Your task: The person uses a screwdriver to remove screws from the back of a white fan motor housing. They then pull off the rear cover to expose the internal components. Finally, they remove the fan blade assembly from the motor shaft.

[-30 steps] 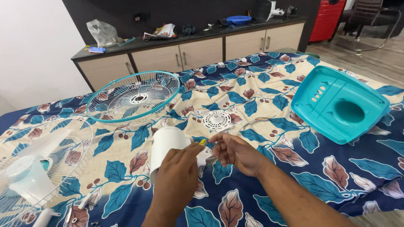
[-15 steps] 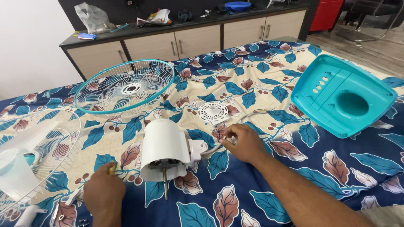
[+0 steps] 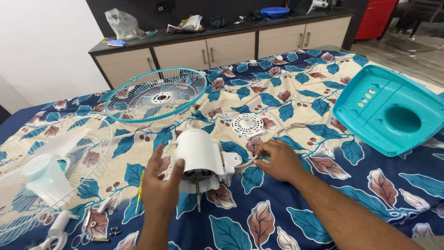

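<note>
The white fan motor (image 3: 200,155) lies near the middle of the bed (image 3: 296,92). The left hand (image 3: 161,185) has returned to cup it, the yellow screwdriver (image 3: 139,189) dropped beside it; the right hand (image 3: 280,159) pinches the cord (image 3: 284,129).

Your left hand (image 3: 159,187) rose from the bottom edge of the frame, left of centre, palm turned inward, its 4 fingers together and pointing up, thumb spread toward the right. Your right forearm ran in from the lower right corner on a diagonal toward the middle of the frame. Your right hand (image 3: 280,159) lay palm down there, fingers curled and pointing left, knuckles raised.
</note>
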